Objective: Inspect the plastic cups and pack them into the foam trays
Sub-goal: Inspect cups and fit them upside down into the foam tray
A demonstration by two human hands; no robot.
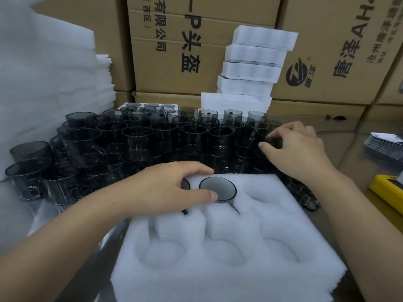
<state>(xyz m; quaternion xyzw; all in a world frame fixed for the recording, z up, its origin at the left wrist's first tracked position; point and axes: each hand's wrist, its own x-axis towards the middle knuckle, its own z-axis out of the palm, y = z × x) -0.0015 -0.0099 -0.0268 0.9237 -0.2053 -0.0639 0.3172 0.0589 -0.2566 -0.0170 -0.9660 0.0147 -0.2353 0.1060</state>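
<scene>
Cardboard cartons (196, 40) wall in the table's (349, 153) far edge, with packed foam stacks (255, 62) against them. Loose cups (141, 140) crowd its far half. The foam tray (229, 280) lies at the near edge with two far pockets filled. The left hand (165, 188) rests on it with its fingers straight and its thumb on the middle cup (218, 190), likely seating it. The right hand (298, 149) curls round a loose cup (272, 141), probably next for checking.

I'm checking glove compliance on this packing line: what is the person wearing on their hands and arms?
Nothing that shows. The left hand and right hand are bare, without gloves, rings or a watch, and both forearms are bare to the frame's edge.
</scene>
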